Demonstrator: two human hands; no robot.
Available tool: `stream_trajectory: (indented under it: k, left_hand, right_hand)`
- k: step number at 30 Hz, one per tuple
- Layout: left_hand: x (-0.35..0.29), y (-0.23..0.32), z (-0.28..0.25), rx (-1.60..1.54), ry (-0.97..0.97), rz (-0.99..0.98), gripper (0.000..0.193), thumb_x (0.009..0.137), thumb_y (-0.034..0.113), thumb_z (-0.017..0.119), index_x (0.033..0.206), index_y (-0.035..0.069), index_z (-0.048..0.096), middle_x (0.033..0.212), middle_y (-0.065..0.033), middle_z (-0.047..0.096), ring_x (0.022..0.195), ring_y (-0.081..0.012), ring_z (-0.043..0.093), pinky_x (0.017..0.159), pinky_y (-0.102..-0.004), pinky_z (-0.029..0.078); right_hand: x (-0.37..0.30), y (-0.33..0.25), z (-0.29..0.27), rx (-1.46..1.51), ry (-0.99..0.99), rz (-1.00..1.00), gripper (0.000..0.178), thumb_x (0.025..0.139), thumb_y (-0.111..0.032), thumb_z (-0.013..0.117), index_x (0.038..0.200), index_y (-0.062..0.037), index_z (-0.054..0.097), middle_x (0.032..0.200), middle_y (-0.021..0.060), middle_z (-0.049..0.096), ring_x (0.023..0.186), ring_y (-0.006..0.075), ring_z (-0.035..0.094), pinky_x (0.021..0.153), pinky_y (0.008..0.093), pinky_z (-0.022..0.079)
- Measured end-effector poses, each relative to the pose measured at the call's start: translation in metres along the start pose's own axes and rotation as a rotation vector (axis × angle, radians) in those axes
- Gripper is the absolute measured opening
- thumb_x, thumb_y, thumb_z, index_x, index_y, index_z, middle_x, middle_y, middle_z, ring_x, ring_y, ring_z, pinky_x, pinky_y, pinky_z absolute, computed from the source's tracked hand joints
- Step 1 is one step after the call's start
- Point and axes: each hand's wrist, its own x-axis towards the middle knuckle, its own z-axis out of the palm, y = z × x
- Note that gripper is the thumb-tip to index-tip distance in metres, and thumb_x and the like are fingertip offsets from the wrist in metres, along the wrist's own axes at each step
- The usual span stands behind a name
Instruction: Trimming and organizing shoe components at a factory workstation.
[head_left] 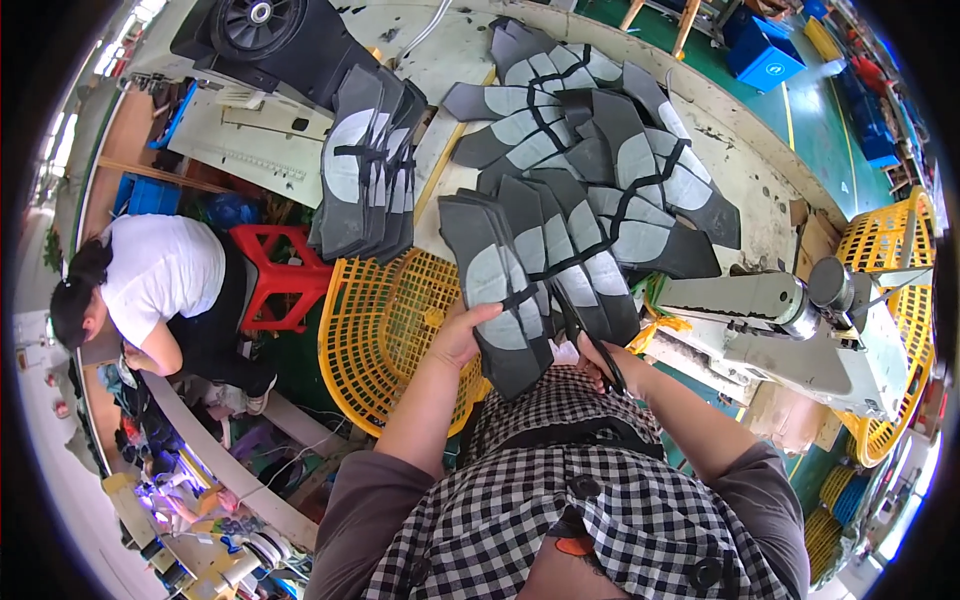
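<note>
My left hand [462, 335] is closed on the near edge of a stack of dark and light grey fabric pieces [500, 285]. A narrow black strip runs across these pieces and joins them to more of the same kind [570, 240] just to the right. Black scissors [572, 315] are in my right hand [608, 364], their blades pointing away from me and lying beside the strip between two groups of pieces. A winding chain of joined grey pieces [610, 140] covers the table beyond my hands. Some fingertips of my right hand are hidden by the handles.
Another stack of grey pieces [368, 165] lies on the left near a black machine wheel [260, 15]. A yellow plastic basket [375, 340] stands below the table edge. Sewing machine [735, 300] at right. A person in white [165, 270] bends near a red stool [275, 280].
</note>
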Motion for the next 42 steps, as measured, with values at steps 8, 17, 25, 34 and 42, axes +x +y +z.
stream_trajectory:
  k: [8,17,25,34,42]
  left_hand:
    - [0.004,-0.008,0.028,0.007,0.05,-0.013,0.063,0.071,0.007,0.071,0.127,0.002,0.043,0.121,-0.0116,0.054,0.111,-0.0258,0.052,0.096,-0.0383,0.04]
    - [-0.001,-0.001,0.044,-0.1,-0.084,0.018,0.057,0.077,0.006,0.061,0.13,-0.002,0.04,0.124,-0.0154,0.052,0.114,-0.0285,0.051,0.099,-0.0417,0.039]
    - [0.052,-0.016,0.063,-0.163,-0.059,-0.059,0.053,0.075,0.01,0.065,0.124,0.0,0.045,0.116,-0.0117,0.056,0.106,-0.0252,0.055,0.091,-0.0373,0.044]
    - [0.018,-0.006,0.062,-0.257,-0.154,0.039,0.05,0.079,0.014,0.061,0.124,-0.002,0.046,0.119,-0.0142,0.056,0.11,-0.0281,0.054,0.097,-0.0402,0.04]
    - [0.077,-0.021,0.085,-0.179,-0.212,-0.135,0.047,0.08,0.026,0.061,0.119,0.001,0.052,0.115,-0.0117,0.06,0.106,-0.025,0.057,0.095,-0.039,0.042]
  right_hand:
    - [0.0,-0.027,0.008,0.048,0.108,-0.074,0.067,0.08,-0.071,0.044,0.072,-0.004,0.05,0.053,0.0001,0.039,0.045,0.0116,0.042,0.042,0.0242,0.037]
    - [-0.041,-0.02,-0.023,0.041,0.155,0.003,0.079,0.073,-0.079,0.04,0.078,-0.0012,0.052,0.054,-0.0005,0.038,0.045,0.0108,0.044,0.043,0.0246,0.039]
    - [-0.015,-0.04,-0.026,0.029,0.157,-0.006,0.074,0.074,-0.076,0.044,0.077,-0.0026,0.052,0.054,-0.0005,0.038,0.046,0.0113,0.042,0.044,0.0248,0.037]
    - [-0.046,-0.024,-0.022,0.229,0.281,-0.129,0.071,0.075,-0.075,0.047,0.074,-0.0042,0.048,0.053,0.0003,0.039,0.044,0.0113,0.043,0.04,0.0245,0.037]
    - [-0.043,-0.035,-0.055,-0.039,0.148,-0.025,0.088,0.066,-0.085,0.039,0.092,-0.0017,0.05,0.06,-0.001,0.038,0.048,0.0086,0.042,0.043,0.0222,0.037]
